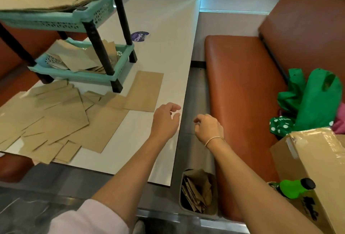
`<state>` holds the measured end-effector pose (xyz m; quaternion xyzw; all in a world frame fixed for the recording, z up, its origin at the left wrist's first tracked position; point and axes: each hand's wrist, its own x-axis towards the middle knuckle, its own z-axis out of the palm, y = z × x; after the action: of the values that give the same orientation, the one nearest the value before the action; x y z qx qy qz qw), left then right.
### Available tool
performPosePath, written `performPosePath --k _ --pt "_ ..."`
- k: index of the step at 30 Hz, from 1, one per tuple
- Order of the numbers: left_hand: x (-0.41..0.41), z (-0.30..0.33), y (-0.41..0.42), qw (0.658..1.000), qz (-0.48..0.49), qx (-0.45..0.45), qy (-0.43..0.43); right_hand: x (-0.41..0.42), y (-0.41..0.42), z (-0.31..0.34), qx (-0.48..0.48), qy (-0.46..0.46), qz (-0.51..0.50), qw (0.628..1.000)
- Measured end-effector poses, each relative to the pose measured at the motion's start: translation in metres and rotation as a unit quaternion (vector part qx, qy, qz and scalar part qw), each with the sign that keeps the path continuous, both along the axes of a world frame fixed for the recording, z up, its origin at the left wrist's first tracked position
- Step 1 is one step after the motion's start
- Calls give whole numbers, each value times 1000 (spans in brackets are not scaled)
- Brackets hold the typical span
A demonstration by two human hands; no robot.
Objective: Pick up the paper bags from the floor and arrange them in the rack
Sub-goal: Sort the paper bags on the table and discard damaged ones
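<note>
Both hands, left [165, 119] and right [209, 127], hover empty with loosely curled fingers at the counter [168, 34] edge. Paper bags [56, 118] lie scattered on the counter beside the rack [84, 22], with more in a bin [197, 192] on the floor.

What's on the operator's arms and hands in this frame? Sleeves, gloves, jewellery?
Both hands are bare, no gloves. The left hand has nothing on its wrist; a pale pinkish-white sleeve shows on that arm, pushed up above the elbow. The right hand has a thin gold-coloured bracelet at the wrist, and no sleeve is visible on that forearm.
</note>
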<state>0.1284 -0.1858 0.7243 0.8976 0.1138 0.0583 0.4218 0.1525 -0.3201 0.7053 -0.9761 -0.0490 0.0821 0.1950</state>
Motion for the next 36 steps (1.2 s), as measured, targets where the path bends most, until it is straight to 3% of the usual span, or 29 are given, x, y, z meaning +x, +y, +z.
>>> performPosePath --k 10,16,18,23,25,28,32,36 --pt "38 4 94 975 85 173 113 13 69 56 -10 -27 68 997" --pt "63 -5 126 947 139 192 218 15 73 55 -48 -11 36 998" --pt "70 -7 131 943 148 182 236 15 70 51 -58 -3 17 998" --pt "80 -6 135 955 166 40 241 12 77 48 -68 14 -1 998" --pt "78 -5 135 956 163 24 242 12 84 51 -62 8 -2 998" --pt "72 -1 135 968 101 45 223 14 97 58 -47 -9 -3 999" --pt "56 13 141 988 -36 -32 149 21 112 69 11 -60 -55 997" --pt "32 26 165 972 -150 -107 148 32 120 82 46 -75 -168 982"
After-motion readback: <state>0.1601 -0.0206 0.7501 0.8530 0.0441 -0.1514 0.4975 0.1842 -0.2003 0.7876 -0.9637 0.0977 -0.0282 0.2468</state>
